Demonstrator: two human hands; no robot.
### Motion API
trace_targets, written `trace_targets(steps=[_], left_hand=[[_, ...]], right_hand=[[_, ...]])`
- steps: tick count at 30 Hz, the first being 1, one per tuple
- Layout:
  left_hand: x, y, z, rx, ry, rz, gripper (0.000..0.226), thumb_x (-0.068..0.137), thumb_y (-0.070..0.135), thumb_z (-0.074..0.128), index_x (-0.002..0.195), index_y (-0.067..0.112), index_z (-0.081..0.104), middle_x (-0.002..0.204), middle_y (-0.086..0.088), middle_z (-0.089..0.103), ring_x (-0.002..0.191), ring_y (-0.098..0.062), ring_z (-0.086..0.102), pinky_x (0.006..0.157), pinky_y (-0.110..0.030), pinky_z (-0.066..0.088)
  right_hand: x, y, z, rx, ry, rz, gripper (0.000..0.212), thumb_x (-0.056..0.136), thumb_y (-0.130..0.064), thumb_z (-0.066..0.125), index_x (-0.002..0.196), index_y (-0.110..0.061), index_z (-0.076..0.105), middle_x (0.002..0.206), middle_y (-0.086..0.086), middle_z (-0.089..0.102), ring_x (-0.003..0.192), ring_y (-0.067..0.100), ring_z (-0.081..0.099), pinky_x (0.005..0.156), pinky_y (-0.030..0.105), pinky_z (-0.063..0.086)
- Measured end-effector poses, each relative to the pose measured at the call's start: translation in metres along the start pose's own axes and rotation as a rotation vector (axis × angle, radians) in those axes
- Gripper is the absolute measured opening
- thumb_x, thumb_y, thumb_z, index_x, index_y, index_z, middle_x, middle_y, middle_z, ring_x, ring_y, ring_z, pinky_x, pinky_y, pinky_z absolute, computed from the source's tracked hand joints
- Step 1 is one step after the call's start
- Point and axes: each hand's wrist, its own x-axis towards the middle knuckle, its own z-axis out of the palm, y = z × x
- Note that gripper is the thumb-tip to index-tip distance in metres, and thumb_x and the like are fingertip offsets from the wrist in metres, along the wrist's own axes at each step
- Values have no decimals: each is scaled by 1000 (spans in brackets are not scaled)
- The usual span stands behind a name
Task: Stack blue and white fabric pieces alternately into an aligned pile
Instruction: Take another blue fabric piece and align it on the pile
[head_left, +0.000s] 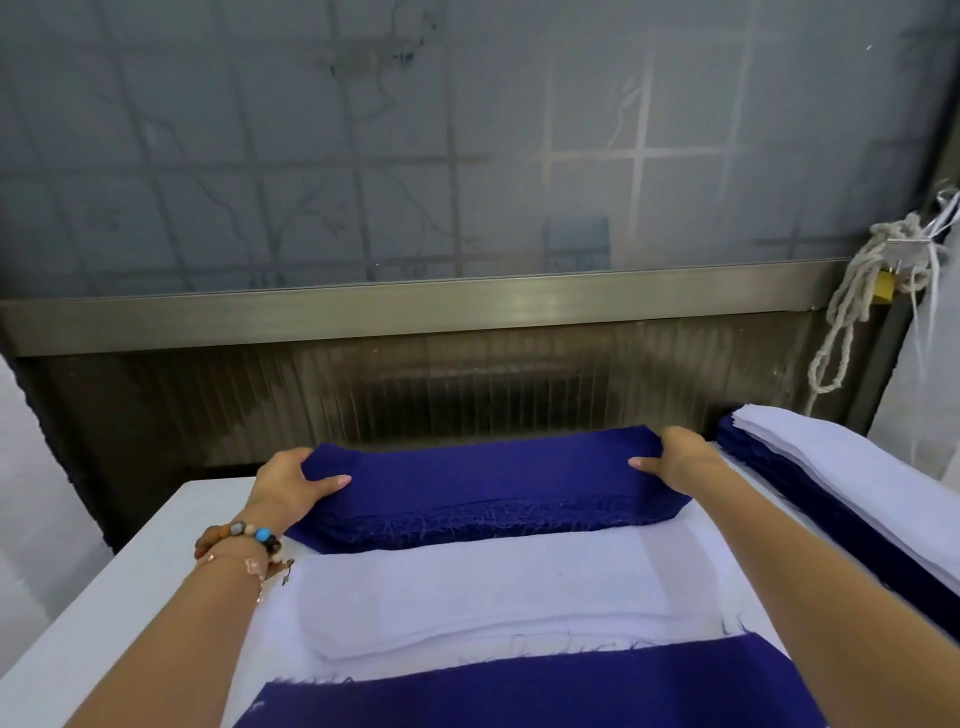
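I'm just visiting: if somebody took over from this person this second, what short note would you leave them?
Left hand grips the left end of the blue bundle, right hand its right end, at the far side of the table.
White pieces lie spread in the middle; a blue piece lies nearest. A pile at right shows white over blue.
Done: no clearly alternating stack shows yet.
Left: layering blue and white in turn, edges aligned.
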Motion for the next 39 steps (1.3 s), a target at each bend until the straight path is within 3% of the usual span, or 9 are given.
trace_targets(steps=[4,8,12,15,17,24,34,39], left_hand=[[-9,0,9,-100,114,37,34,84,25,74,110,5,64,104,-12,68,88,-24,58,74,-34,49],[-13,-5,9,-278,219,-27,17,85,23,73,85,6,70,75,-9,68,74,-27,64,66,-35,50],[-19,-15,-1,-496,211,-107,10,86,23,72,86,13,70,75,-1,68,73,-18,64,69,-35,55],[-31,-18,-11,-615,214,-72,6,87,21,70,88,16,69,80,1,69,77,-17,65,67,-31,55],[-42,-18,-19,-651,207,-56,2,88,20,68,89,18,67,82,1,69,80,-14,64,64,-28,52],[-97,-26,-41,-656,177,-17,6,89,19,67,92,14,66,87,1,69,85,-17,65,64,-25,51],[-174,-54,-22,-543,24,-24,10,85,23,72,83,13,72,71,4,73,78,-20,68,60,-26,52],[-199,-75,-14,-610,-24,-33,14,82,17,76,70,10,76,69,-13,71,59,-21,59,62,-32,45]], right_hand=[[-7,1,4,66,66,9,39,92,-36,62,118,-8,56,110,12,64,100,29,60,81,36,50],[-15,1,12,170,170,-14,25,92,-27,62,109,-8,60,104,12,67,95,30,61,79,37,50],[-24,7,12,513,248,-38,17,93,-20,63,105,-8,64,97,9,68,82,26,61,71,33,47],[-38,9,6,871,283,-16,7,92,-14,63,99,-13,65,79,2,69,60,15,64,51,21,52],[-49,12,3,947,310,-45,5,93,-12,61,92,-14,66,67,2,66,48,9,59,45,16,50],[-100,36,1,878,268,-100,15,99,-18,52,94,-11,65,64,3,59,58,16,52,59,26,44],[-167,91,21,877,222,29,17,96,-24,57,89,-13,67,63,2,61,58,15,54,54,21,43],[-190,108,31,794,222,-26,15,94,-22,61,81,-17,66,57,4,63,57,17,59,59,27,47]])
